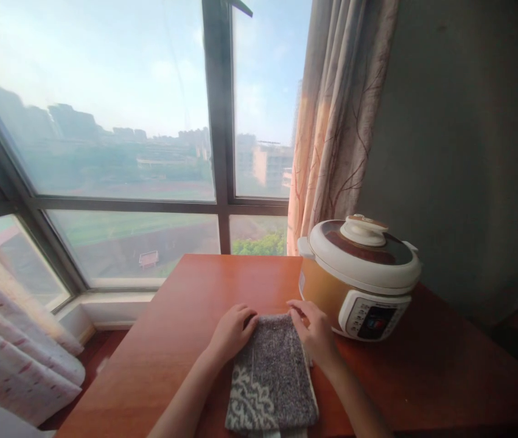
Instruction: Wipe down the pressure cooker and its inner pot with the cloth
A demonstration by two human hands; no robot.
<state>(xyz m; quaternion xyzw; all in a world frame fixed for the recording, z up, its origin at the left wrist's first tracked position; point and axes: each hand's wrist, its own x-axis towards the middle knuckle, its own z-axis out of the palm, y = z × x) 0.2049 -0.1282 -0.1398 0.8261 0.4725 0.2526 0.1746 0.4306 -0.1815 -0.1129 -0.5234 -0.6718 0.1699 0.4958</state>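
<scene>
A folded grey cloth (281, 371), speckled and with a pale swirling pattern at its lower left, lies flat on the reddish-brown table (158, 340). At its far left corner is my left hand (232, 331), fingers curled and thumb against the edge. My right hand (313, 331) pinches the far right corner between thumb and fingers. Part of a white tag or underlayer shows below the near edge of the cloth.
Just right of my right hand stands an electric pressure cooker (322, 295) with a white lid and control panel. Large windows (126, 152) lie beyond the table, with curtains (332, 115) on either side. A dark wall (445, 152) is at the right.
</scene>
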